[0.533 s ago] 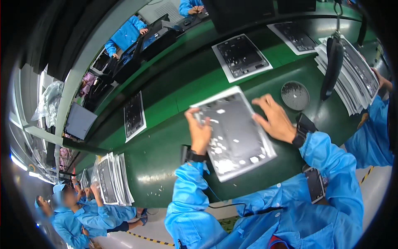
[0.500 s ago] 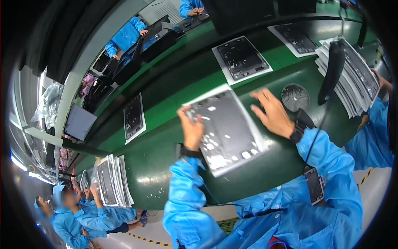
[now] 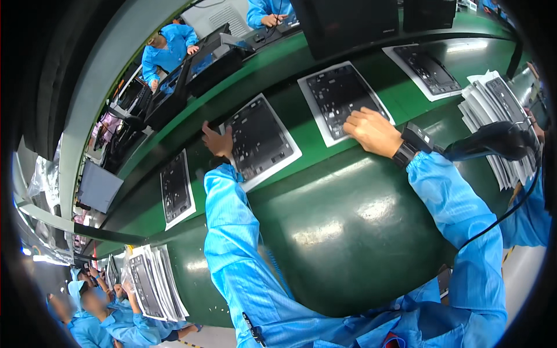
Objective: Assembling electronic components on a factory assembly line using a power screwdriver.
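Note:
Four flat black tablet-like panels with small pale patches lie on white sheets along the green strip. My left hand [image 3: 217, 141] is at the left edge of one panel [image 3: 261, 139], thumb and index finger spread apart. Right of it lies a second panel [image 3: 336, 95]. My right hand [image 3: 371, 132] is closed over that panel's lower right part, fingers bent and pressed together; the thumb is hidden. A third panel [image 3: 177, 188] lies to the left and a fourth [image 3: 429, 69] at the far right.
Stacks of panels and white sheets stand at left [image 3: 154, 284] and right [image 3: 493, 116]. A black scanner-like device [image 3: 493, 141] is beside my right wrist. Black monitors [image 3: 348, 26] line the back. Co-workers in blue [image 3: 168, 49] sit behind and at the sides.
The panel my left hand held over the near table now lies on the green strip. The left hand has loosened from it. My right hand has moved onto the neighbouring panel and closed.

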`<state>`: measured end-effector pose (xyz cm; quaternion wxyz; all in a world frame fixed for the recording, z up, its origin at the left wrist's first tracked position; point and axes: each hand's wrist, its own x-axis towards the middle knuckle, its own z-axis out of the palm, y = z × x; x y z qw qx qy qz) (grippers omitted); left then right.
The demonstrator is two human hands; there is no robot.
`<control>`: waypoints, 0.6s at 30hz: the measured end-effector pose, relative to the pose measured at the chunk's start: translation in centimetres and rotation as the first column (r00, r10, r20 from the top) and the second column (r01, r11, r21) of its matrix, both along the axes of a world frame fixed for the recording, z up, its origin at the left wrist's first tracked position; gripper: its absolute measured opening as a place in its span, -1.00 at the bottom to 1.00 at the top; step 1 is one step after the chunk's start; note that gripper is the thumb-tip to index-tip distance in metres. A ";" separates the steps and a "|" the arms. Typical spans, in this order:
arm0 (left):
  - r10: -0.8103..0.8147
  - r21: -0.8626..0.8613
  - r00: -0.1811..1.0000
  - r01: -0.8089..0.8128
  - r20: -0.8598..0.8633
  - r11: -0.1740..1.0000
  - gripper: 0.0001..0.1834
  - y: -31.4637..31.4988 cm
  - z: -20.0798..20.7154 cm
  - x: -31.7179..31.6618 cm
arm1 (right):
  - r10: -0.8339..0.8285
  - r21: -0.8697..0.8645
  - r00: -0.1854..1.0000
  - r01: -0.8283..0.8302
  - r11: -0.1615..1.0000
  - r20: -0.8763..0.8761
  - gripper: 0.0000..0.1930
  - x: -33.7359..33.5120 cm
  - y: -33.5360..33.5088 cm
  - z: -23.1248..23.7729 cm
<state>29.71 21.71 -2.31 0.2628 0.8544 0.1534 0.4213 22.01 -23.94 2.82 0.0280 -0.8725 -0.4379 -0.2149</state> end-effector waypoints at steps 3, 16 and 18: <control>-0.221 0.230 0.970 0.194 0.098 0.954 -0.67 -5.7 2.7 -4.0 | 0.042 0.030 0.994 -0.045 0.999 0.104 -0.80 -1.4 -0.3 1.1; -0.739 -0.018 0.643 0.752 -0.201 0.659 -0.55 -30.0 2.8 -25.4 | 0.292 0.057 0.940 -0.286 0.956 -0.176 -0.88 -31.5 -10.0 2.4; -0.763 -0.102 0.612 0.762 -0.210 0.640 -0.61 -31.8 3.0 -26.2 | 0.342 0.062 0.917 -0.337 0.940 -0.205 -0.83 -32.6 -11.8 2.0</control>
